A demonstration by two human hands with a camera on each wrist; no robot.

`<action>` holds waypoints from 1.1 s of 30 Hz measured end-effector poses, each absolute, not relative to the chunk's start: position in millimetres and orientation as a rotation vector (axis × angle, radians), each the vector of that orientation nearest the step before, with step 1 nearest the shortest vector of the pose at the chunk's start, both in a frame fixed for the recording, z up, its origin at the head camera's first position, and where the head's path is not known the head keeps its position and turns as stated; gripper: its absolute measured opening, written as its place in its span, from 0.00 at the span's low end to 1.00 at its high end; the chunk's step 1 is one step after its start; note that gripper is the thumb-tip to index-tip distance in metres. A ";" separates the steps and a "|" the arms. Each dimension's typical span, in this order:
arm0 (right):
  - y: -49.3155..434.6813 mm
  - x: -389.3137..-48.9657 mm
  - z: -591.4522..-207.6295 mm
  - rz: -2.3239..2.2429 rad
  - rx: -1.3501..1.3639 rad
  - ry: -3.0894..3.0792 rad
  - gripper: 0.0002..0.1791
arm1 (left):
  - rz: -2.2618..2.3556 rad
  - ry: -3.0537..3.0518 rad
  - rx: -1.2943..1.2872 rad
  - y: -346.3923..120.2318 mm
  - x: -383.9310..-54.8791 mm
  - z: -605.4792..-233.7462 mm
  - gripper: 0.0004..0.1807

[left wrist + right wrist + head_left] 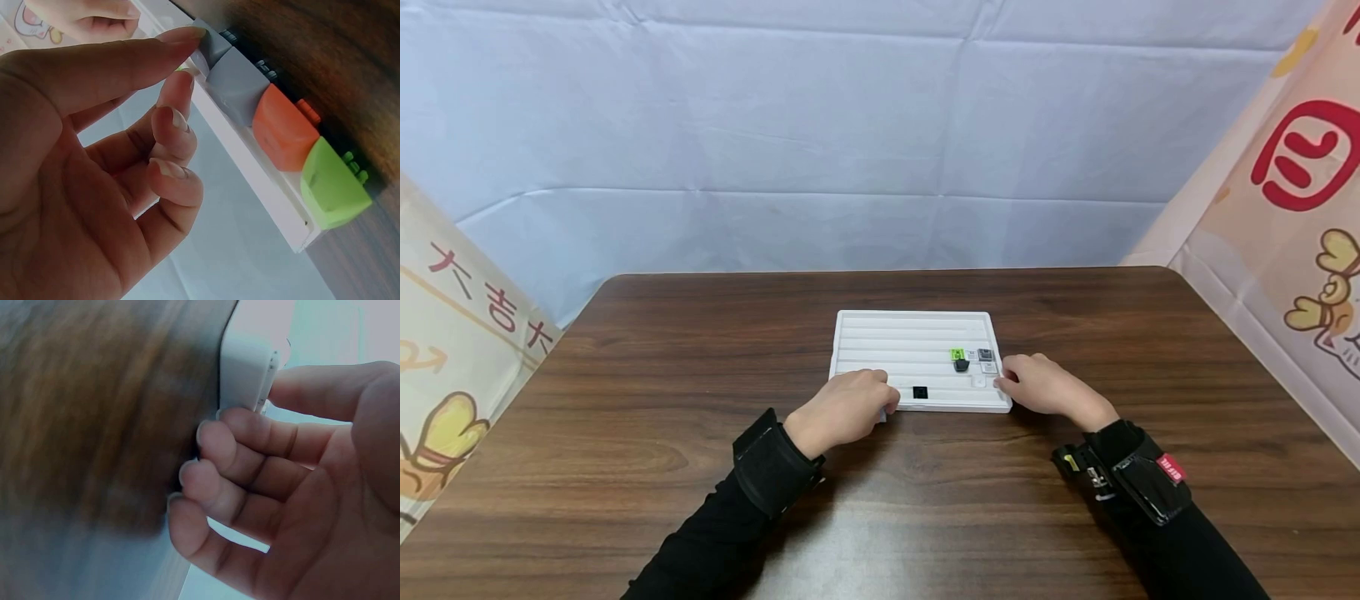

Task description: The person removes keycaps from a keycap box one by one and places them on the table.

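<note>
On brown wood, left hand pinches keycap at tray gripped by right hand.

Screened-off tabletop workspace, closer to makeshift filming booth than furnished room. Pale blue-white cloth hangs behind table, fold creases running across. Cream printed cloth closes off left side, pinkish printed cloth right side; both carry red characters and cartoon figures. Before me, brown wood-grain table, far corners rounded. Black wrist straps over person's dark sleeves suggest recording setup. Whether home, office or lab lies beyond cloths, cannot tell.
</note>
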State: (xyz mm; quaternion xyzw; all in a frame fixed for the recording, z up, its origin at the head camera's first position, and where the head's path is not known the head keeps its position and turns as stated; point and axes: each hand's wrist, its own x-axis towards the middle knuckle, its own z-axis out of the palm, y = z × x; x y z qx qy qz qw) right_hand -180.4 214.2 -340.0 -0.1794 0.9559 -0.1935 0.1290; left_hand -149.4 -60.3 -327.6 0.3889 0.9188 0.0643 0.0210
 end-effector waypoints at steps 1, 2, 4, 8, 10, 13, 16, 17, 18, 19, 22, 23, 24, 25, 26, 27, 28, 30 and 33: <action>214.3 -180.4 -340.1 -0.562 -0.523 2.779 0.13 | 0.200 2.848 1.207 -60.4 -149.2 -327.6 0.09; 214.2 -180.4 -340.1 -0.562 -0.524 2.780 0.13 | 0.201 2.849 1.208 -60.5 -149.1 -327.5 0.09; 214.3 -180.6 -340.5 -0.559 -0.528 2.781 0.13 | 0.202 2.849 1.211 -60.7 -149.0 -327.4 0.09; 214.2 -180.9 -341.1 -0.558 -0.530 2.782 0.13 | 0.212 2.851 1.205 -61.9 -148.4 -325.6 0.08; 214.1 -180.8 -341.0 -0.556 -0.525 2.781 0.13 | 0.219 2.853 1.197 -62.7 -148.3 -324.2 0.08; 214.4 -181.2 -341.3 -0.553 -0.515 2.779 0.13 | 0.228 2.852 1.189 -64.1 -148.2 -322.1 0.07; 214.9 -181.6 -341.8 -0.551 -0.513 2.778 0.13 | 0.224 2.855 1.186 -65.3 -148.7 -320.3 0.06; 215.0 -181.7 -342.0 -0.550 -0.512 2.779 0.13 | 0.224 2.858 1.185 -65.6 -149.1 -319.9 0.06; 215.0 -181.8 -342.2 -0.550 -0.513 2.779 0.13 | 0.226 2.862 1.179 -66.0 -149.2 -319.0 0.06; 215.2 -181.8 -342.3 -0.550 -0.512 2.780 0.13 | 0.231 2.864 1.170 -66.5 -149.2 -317.9 0.06; 215.4 -181.7 -342.2 -0.548 -0.517 2.783 0.12 | 0.245 2.884 1.136 -68.5 -149.5 -314.8 0.07; 215.4 -181.7 -342.2 -0.549 -0.521 2.785 0.12 | 0.253 2.894 1.123 -69.5 -149.6 -313.9 0.07; 215.4 -181.7 -342.1 -0.551 -0.523 2.786 0.12 | 0.258 2.904 1.109 -70.5 -149.4 -312.8 0.07; 215.4 -181.8 -342.1 -0.552 -0.523 2.787 0.12 | 0.260 2.915 1.099 -71.4 -149.5 -312.0 0.06; 215.2 -181.8 -341.9 -0.552 -0.526 2.788 0.12 | 0.258 2.927 1.088 -72.3 -149.7 -311.5 0.06; 215.0 -181.9 -341.8 -0.553 -0.528 2.789 0.12 | 0.255 2.938 1.078 -73.2 -149.8 -311.0 0.05; 214.8 -181.9 -341.6 -0.554 -0.530 2.789 0.12 | 0.255 2.947 1.067 -74.1 -150.0 -310.6 0.05; 214.7 -182.0 -341.6 -0.554 -0.526 2.790 0.12 | 0.240 2.964 1.043 -75.8 -150.4 -309.8 0.04; 214.3 -181.8 -341.5 -0.555 -0.529 2.790 0.12 | 0.220 2.985 0.996 -78.0 -151.1 -309.1 0.04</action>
